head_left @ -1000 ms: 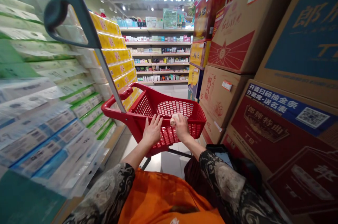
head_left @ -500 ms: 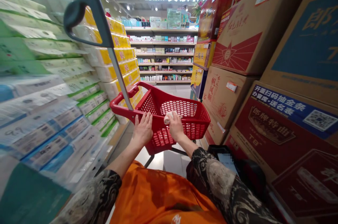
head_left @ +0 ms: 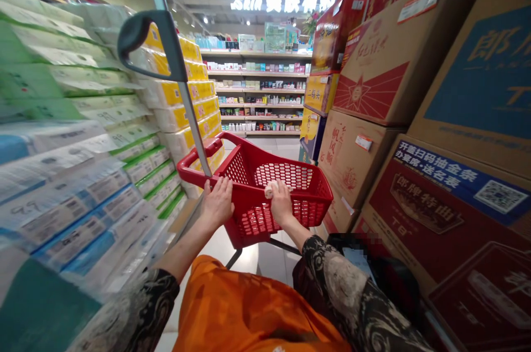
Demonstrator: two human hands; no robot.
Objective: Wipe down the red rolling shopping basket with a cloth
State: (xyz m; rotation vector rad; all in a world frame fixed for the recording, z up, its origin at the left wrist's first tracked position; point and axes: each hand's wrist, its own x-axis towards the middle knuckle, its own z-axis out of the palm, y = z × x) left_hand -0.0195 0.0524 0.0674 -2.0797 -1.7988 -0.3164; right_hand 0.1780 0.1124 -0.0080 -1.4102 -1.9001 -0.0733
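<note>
A red plastic shopping cart basket (head_left: 253,211) with perforated walls stands in front of me. From its near left corner rises a metal pole (head_left: 194,125) with a dark grey loop handle (head_left: 179,47). My left hand (head_left: 218,202) lies with fingers stretched out on the basket's near wall, just below the pole's foot. On the near rim, farther right, my right hand (head_left: 282,205) presses a crumpled whitish cloth (head_left: 269,190). Its fingers are bent over the cloth and partly hide it.
Stacked cartons (head_left: 360,153) rise close on the right. Tissue packs (head_left: 141,166) are piled on the left, with yellow-and-white packs (head_left: 203,103) beyond. Shelves of small goods (head_left: 261,89) stand across the far end. A dark bag-like thing (head_left: 394,280), partly blurred, is low at right.
My left hand has shifted left along the basket wall toward the pole's foot. My right hand and the cloth have moved slightly right along the rim. The whole view has shifted a little.
</note>
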